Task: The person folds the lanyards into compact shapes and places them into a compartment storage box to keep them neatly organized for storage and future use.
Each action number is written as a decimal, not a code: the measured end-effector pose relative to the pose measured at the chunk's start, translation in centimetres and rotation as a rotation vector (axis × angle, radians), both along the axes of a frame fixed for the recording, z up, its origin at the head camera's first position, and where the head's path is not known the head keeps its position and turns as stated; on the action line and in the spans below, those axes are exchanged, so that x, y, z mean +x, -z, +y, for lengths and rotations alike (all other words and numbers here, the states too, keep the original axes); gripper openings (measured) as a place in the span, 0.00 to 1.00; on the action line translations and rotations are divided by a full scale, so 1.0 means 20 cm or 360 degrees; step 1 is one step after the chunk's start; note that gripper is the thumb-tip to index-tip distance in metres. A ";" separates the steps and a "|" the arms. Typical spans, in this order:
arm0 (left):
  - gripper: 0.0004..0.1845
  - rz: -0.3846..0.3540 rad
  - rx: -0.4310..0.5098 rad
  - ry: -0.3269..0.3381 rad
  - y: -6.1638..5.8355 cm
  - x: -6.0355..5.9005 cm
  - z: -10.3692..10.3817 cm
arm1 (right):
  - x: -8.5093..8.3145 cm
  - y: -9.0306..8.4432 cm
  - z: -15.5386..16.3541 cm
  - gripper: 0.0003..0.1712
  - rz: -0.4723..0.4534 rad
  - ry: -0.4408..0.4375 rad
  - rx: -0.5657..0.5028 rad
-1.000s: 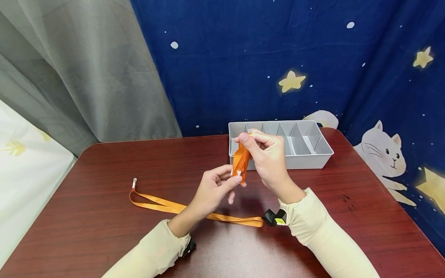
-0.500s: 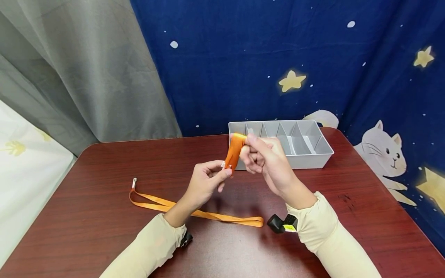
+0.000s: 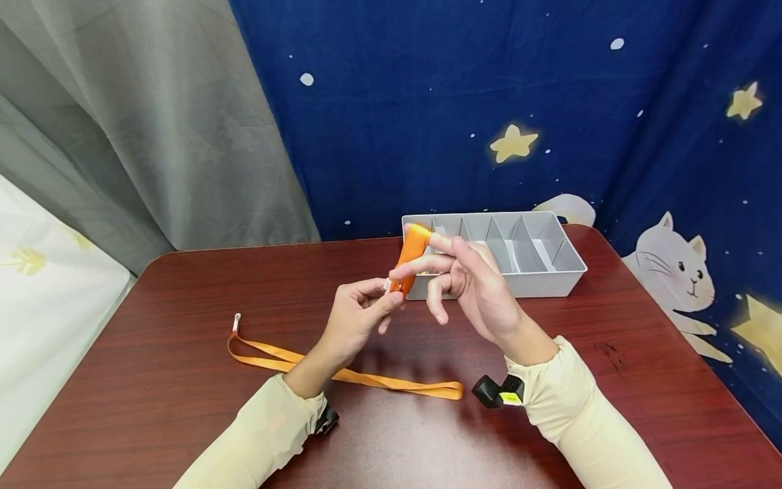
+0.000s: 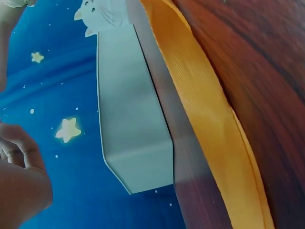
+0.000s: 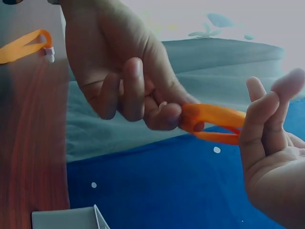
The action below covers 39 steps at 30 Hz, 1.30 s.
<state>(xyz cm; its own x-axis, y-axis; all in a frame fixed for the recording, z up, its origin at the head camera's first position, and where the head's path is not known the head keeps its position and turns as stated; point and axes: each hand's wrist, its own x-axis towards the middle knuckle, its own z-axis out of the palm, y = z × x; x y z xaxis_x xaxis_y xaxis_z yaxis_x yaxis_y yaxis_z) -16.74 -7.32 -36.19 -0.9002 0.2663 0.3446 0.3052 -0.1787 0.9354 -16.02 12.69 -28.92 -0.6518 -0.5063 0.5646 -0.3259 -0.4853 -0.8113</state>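
Above the table, my left hand point(image 3: 354, 316) pinches the lower end of a folded orange lanyard point(image 3: 411, 251) between thumb and fingers. A small white fitting shows at that pinched end. My right hand point(image 3: 473, 285) is at the lanyard's upper end, with one extended finger reaching into its loop. Another straight finger lies across the front of the bundle, and the thumb is off it. In the right wrist view the orange loop point(image 5: 217, 112) spans both hands. A second orange lanyard point(image 3: 415, 387) lies stretched on the table, its whitish clip point(image 3: 237, 322) at the far left end.
Behind the hands stands a grey divided tray point(image 3: 507, 285) at the table's back edge; its leftmost compartments are partly covered by hand and lanyard. A blue starry curtain point(image 3: 427, 122) and a grey curtain point(image 3: 183, 136) hang behind the brown table point(image 3: 153, 380).
Both hands have moved left with the folded lanyard. My right hand has gone from gripping its top to having extended fingers in the loop and across it. The lanyard on the table is unmoved.
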 end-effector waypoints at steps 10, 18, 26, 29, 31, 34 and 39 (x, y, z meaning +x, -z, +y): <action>0.04 -0.0131 0.0067 -0.0045 0.00 0.01 0.01 | -0.01 0.03 0.00 0.30 -0.0019 0.0062 0.0121; 0.03 -0.0166 0.0126 -0.0082 -0.01 0.02 0.01 | 0.00 0.03 0.00 0.40 0.0003 0.0085 0.0209; 0.04 -0.0271 0.0153 -0.0066 -0.02 0.03 0.02 | -0.02 0.07 -0.01 0.34 0.0226 0.0277 0.0390; 0.05 -0.0326 0.0173 -0.0016 -0.02 0.04 0.01 | -0.02 0.08 -0.01 0.33 0.0280 0.0332 0.0457; 0.06 -0.0361 0.0186 0.0013 -0.02 0.04 0.01 | -0.02 0.09 -0.02 0.33 0.0310 0.0342 0.0501; 0.06 -0.0402 0.0198 0.0028 -0.02 0.04 0.01 | -0.02 0.11 -0.02 0.33 0.0372 0.0354 0.0560; 0.05 -0.0432 0.0209 0.0014 -0.03 0.04 0.02 | -0.03 0.14 -0.03 0.32 0.0525 0.0406 0.0581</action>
<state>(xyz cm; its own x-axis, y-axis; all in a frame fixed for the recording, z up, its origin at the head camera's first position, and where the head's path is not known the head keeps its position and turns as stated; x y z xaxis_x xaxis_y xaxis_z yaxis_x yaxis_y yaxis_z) -15.99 -6.96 -35.67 -0.9620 0.2435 0.1237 0.0451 -0.3053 0.9512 -16.66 12.15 -31.74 -0.5975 -0.5567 0.5771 -0.6618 -0.0640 -0.7469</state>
